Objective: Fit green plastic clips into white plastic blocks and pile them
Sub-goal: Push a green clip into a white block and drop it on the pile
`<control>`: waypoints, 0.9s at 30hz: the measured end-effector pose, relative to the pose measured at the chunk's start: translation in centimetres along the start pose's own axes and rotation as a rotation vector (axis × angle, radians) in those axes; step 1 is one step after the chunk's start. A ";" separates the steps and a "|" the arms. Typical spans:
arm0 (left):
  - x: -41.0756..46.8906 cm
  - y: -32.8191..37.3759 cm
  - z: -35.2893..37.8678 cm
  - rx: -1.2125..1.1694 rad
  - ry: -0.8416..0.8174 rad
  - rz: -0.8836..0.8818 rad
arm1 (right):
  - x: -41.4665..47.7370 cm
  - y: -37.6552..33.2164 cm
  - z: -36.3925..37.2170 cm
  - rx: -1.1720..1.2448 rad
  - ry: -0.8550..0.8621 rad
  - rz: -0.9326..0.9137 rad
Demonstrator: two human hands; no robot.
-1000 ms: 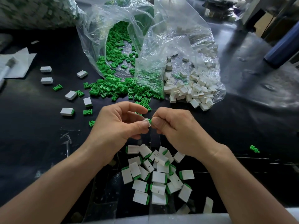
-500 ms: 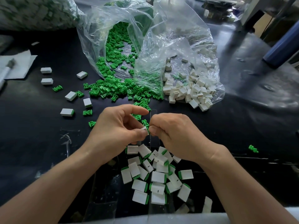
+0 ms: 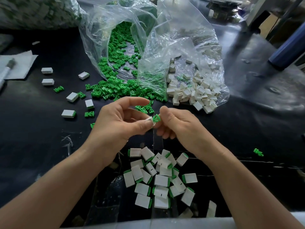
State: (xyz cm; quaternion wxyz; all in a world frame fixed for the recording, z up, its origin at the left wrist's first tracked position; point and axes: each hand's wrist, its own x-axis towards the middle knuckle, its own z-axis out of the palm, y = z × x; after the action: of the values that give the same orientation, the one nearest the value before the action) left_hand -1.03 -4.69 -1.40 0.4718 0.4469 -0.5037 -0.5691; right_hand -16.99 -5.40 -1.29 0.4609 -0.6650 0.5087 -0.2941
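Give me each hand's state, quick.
Left hand: closed, pinching a white block.
Right hand: closed, pinching a green clip.

The white block (image 3: 150, 121) is mostly covered by the thumb of the left grip (image 3: 122, 123); only a corner shows. The green clip (image 3: 156, 118) runs partly behind the right grip (image 3: 178, 124). A blurred bag (image 3: 38, 12) is cut off at the top left, and a pen (image 3: 6, 70) by the left edge. Whether clip and block touch cannot be told.
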 end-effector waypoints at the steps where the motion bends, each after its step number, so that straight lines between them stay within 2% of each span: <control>1: 0.0 0.0 0.0 -0.027 0.001 0.009 | 0.0 0.0 0.2 0.097 -0.034 0.055; 5: -0.1 0.0 0.0 -0.107 -0.021 0.037 | 0.0 -0.4 1.2 0.545 -0.263 0.211; 8: -0.1 0.0 -0.1 -0.116 -0.034 0.051 | 0.1 -0.9 1.3 0.733 -0.346 0.267; 16: -0.4 -0.2 0.3 -0.113 -0.040 0.083 | -0.3 -0.8 1.9 0.671 -0.198 0.235; 27: -0.4 -0.4 0.5 -0.082 -0.015 0.102 | -0.3 -0.5 2.2 0.605 -0.167 0.228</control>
State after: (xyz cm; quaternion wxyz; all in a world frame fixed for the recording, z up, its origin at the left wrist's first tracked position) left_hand -1.45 -4.18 -1.72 0.5142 0.3966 -0.5058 -0.5679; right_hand -15.04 -4.39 -1.71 0.7076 -0.4585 0.4299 -0.3230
